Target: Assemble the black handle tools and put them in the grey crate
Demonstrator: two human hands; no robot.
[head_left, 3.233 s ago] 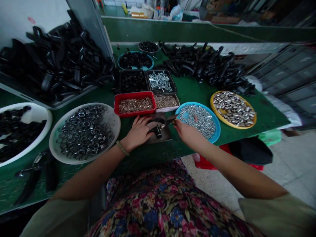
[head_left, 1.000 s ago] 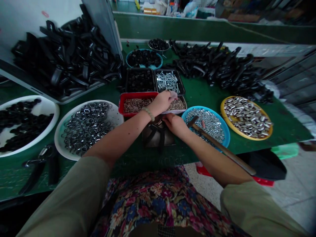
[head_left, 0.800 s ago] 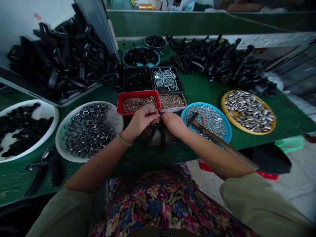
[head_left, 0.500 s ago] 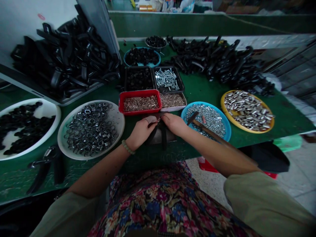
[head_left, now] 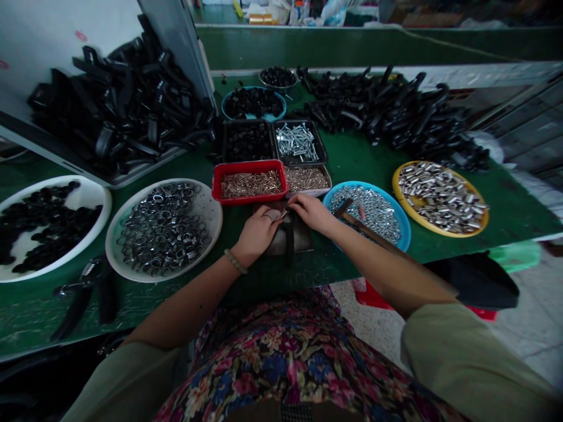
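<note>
Over a dark metal plate at the bench's front edge, my two hands meet. My left hand, with a ring and a bead bracelet, is closed around the upper end of a black handle part. Its lower arm hangs down below my fingers. My right hand pinches at the same end, where a small shiny metal piece shows between the fingertips. Its exact kind is too small to make out. Just beyond my fingers stand a red tray of copper-coloured rivets and a pale tray of small metal parts.
A hammer lies across the blue basin of small metal parts, beside my right forearm. A white basin of metal rings and a spring hand gripper are on the left. Black handles are heaped behind, near a yellow basin.
My hands have drawn slightly apart at the fingertips, and my left hand has turned over the black handle part. One of its arms is now hidden behind that hand.
</note>
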